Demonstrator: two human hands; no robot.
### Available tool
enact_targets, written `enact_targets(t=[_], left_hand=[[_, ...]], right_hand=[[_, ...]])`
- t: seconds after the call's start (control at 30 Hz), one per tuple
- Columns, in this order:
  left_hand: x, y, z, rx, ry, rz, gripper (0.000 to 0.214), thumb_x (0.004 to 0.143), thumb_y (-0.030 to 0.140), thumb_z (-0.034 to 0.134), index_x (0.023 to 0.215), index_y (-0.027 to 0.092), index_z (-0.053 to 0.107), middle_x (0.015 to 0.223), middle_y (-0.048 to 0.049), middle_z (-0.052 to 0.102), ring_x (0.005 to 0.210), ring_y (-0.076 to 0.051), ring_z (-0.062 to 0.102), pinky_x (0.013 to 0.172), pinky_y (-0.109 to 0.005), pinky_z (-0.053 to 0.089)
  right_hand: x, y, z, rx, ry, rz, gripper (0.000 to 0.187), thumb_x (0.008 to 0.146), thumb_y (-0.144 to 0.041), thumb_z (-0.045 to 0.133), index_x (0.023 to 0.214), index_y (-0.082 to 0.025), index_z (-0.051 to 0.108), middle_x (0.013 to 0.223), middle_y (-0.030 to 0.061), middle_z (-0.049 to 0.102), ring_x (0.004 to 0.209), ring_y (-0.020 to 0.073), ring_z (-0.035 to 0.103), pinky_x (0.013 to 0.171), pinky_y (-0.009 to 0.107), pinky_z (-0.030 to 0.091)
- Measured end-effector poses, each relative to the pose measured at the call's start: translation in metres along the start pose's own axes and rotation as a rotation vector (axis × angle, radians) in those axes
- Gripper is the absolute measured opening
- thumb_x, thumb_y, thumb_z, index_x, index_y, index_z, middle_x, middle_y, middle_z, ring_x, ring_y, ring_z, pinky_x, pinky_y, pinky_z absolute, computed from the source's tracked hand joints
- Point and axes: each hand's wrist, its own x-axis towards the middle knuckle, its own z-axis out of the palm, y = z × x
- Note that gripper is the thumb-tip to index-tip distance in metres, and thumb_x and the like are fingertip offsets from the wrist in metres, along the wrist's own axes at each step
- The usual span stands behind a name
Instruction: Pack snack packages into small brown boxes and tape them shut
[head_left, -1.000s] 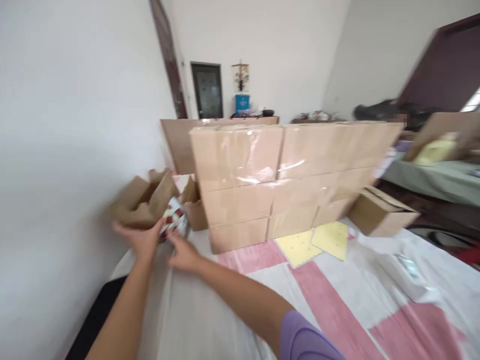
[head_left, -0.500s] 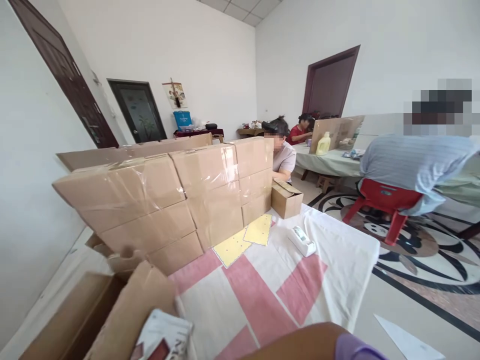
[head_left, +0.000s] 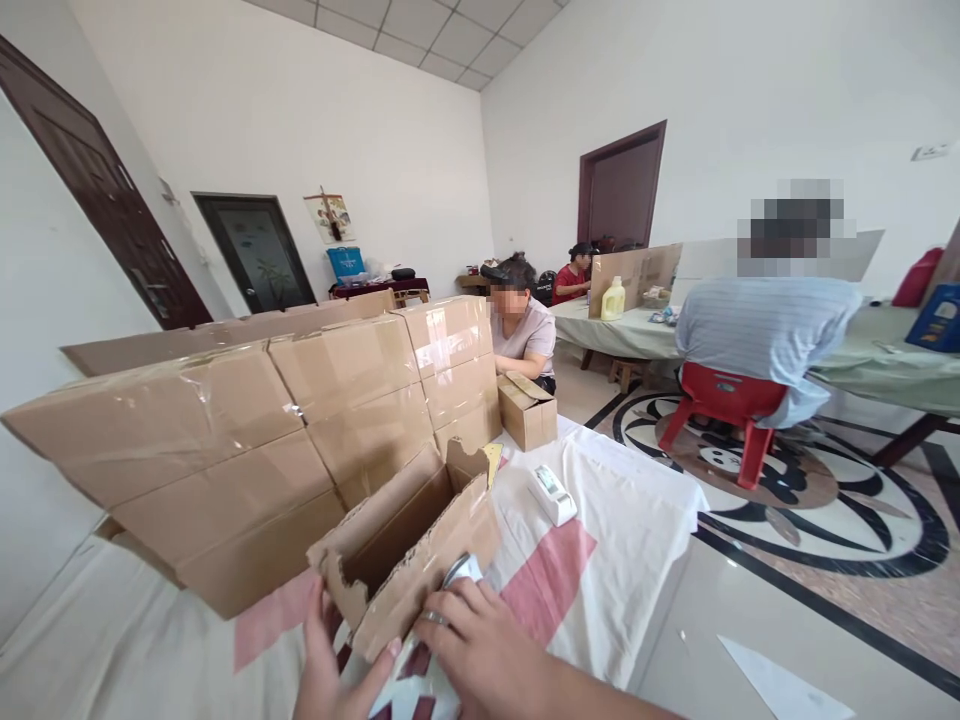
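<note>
An open cardboard box [head_left: 420, 560] with torn, ragged edges sits on the cloth before me. My left hand [head_left: 337, 655] grips its near end, the fingers at the left corner and the thumb at the right. Beside the box's right wall lies a white packet [head_left: 420, 685] with dark red printing. My right hand [head_left: 476, 630], a ring on one finger, is closed over that packet, knuckles against the box wall. Its fingertips are partly hidden. Past the box's far end shows a small piece of the yellow cards [head_left: 493, 461].
Taped cartons [head_left: 247, 440] form a wall at the left. A small carton [head_left: 528, 412] and a white tape dispenser [head_left: 553, 495] stand to the right on the cloth [head_left: 622, 520]. Opposite sits a person [head_left: 525, 335]; another occupies a red chair [head_left: 731, 395].
The open box has moved from the lower left to in front of me, covering most of the yellow cards. Both hands have come into view, at the box and packet. The view has shifted right.
</note>
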Motion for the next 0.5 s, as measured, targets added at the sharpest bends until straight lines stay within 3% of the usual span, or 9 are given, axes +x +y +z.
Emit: enact_targets(t=[0.07, 0.17, 0.27, 0.37, 0.5], left_hand=[[0.008, -0.008, -0.002, -0.007, -0.047, 0.003, 0.107, 0.075, 0.063, 0.071, 0.160, 0.039, 0.011, 0.164, -0.0098, 0.034, 0.149, -0.042, 0.035, 0.119, -0.064, 0.035], [0.018, -0.030, -0.012, -0.027, -0.153, 0.013, 0.111, 0.072, 0.053, 0.079, 0.160, 0.038, 0.014, 0.161, -0.0099, 0.040, 0.148, -0.043, 0.038, 0.116, -0.063, 0.041], [0.025, -0.049, -0.021, -0.063, -0.219, 0.026, 0.116, 0.064, 0.047, 0.086, 0.158, 0.042, 0.019, 0.160, -0.0064, 0.042, 0.147, -0.041, 0.040, 0.116, -0.060, 0.044], [0.025, -0.056, -0.026, -0.087, -0.228, 0.032, 0.124, 0.059, 0.048, 0.088, 0.159, 0.041, 0.016, 0.158, -0.0074, 0.044, 0.143, -0.041, 0.046, 0.113, -0.059, 0.047], [0.018, -0.054, -0.026, -0.096, -0.191, 0.014, 0.129, 0.056, 0.055, 0.087, 0.161, 0.037, 0.014, 0.155, -0.0101, 0.047, 0.142, -0.043, 0.046, 0.110, -0.059, 0.050]], right_hand=[[0.010, 0.003, -0.018, -0.025, -0.070, -0.022, 0.052, 0.091, -0.043, 0.060, 0.135, -0.016, 0.052, 0.118, 0.0109, 0.068, 0.100, 0.0257, 0.058, 0.083, 0.038, 0.051], [0.026, 0.001, -0.038, -0.073, -0.147, -0.108, 0.024, 0.092, -0.038, 0.061, 0.105, -0.018, 0.064, 0.098, 0.0060, 0.068, 0.091, 0.0229, 0.058, 0.078, 0.036, 0.046], [0.034, -0.003, -0.049, -0.074, -0.243, -0.249, 0.025, 0.091, -0.045, 0.066, 0.088, -0.020, 0.064, 0.084, 0.0007, 0.068, 0.077, 0.0187, 0.060, 0.075, 0.036, 0.043], [0.032, -0.005, -0.061, -0.067, -0.332, -0.350, 0.019, 0.092, -0.037, 0.067, 0.083, -0.020, 0.065, 0.077, -0.0032, 0.070, 0.063, 0.0150, 0.058, 0.066, 0.036, 0.041], [0.031, -0.001, -0.095, 0.061, -0.404, -0.345, 0.014, 0.092, -0.024, 0.066, 0.079, -0.020, 0.064, 0.080, -0.0029, 0.073, 0.070, 0.0140, 0.064, 0.064, 0.031, 0.041]])
